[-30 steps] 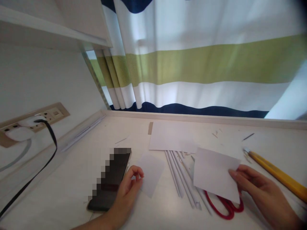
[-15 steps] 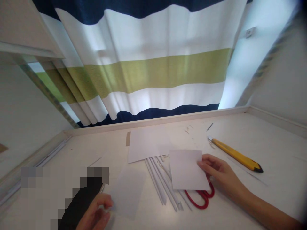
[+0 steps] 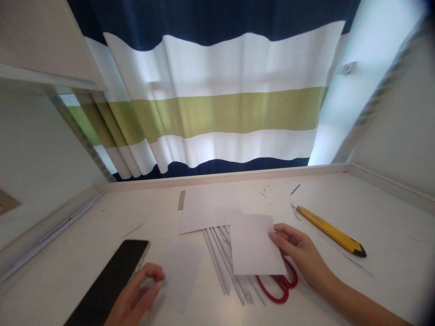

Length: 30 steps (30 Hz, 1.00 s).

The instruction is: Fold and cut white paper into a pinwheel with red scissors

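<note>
My right hand [image 3: 294, 246] pinches the right edge of a small white paper piece [image 3: 254, 246]. That piece hides part of a pair of scissors, whose red handles [image 3: 277, 290] show below it, and part of several thin white paper sticks [image 3: 220, 267]. My left hand [image 3: 141, 290] has loosely curled fingers with a gap between thumb and index finger, and nothing shows between them. It is at the left edge of another white paper sheet [image 3: 181, 274] on the table. Beside and partly under that hand is a black smartphone [image 3: 108, 280].
A larger white sheet [image 3: 207, 208] lies farther back, over the sticks' far ends. At the right is a yellow utility knife [image 3: 329, 228]. Small scraps [image 3: 265, 192] and a thin dark strip [image 3: 295, 189] lie near the raised back edge [image 3: 224, 178]. A striped curtain [image 3: 220, 113] hangs behind.
The camera view has shifted, and the phone now shows clearly. My right hand and the paper piece appear slightly farther left and lower. My left hand has moved slightly right and up in the picture.
</note>
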Tool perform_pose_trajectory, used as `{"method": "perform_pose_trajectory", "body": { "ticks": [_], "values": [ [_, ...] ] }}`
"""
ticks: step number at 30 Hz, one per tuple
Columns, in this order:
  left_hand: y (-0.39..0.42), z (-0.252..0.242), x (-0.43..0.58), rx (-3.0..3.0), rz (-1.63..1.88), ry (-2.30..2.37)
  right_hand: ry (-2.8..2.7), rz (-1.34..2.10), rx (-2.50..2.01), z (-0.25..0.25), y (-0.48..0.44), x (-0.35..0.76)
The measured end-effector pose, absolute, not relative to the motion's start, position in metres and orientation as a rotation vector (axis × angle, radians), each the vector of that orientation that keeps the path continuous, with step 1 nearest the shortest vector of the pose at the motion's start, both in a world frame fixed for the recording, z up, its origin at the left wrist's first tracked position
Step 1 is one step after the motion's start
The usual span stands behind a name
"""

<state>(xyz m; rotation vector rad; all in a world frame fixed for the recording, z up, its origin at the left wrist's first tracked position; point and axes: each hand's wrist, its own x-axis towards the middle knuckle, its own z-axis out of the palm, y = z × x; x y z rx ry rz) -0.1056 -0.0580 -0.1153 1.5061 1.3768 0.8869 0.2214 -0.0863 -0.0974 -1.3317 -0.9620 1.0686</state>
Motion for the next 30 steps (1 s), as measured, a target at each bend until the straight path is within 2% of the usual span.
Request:
{"method": "perform_pose_trajectory", "body": {
  "ticks": [10, 17, 23, 30],
  "values": [
    [-0.066, -0.089, -0.003, 0.944, 0.828, 0.681, -1.238, 0.797, -1.264, -0.079, -0.058, 0.188],
    [-0.061, -0.109, 0.019, 0.804, 0.899, 0.737, -1.523, 0.517, -1.263, -0.098, -0.066, 0.193],
    [-0.049, -0.118, 0.029, 0.776, 0.962, 0.698, -1.993, 0.005, -1.093, -0.111, -0.068, 0.199],
    [-0.049, -0.121, 0.027, 0.794, 0.939, 0.687, -2.198, -0.063, -1.033, -0.117, -0.068, 0.199]
  ]
}}
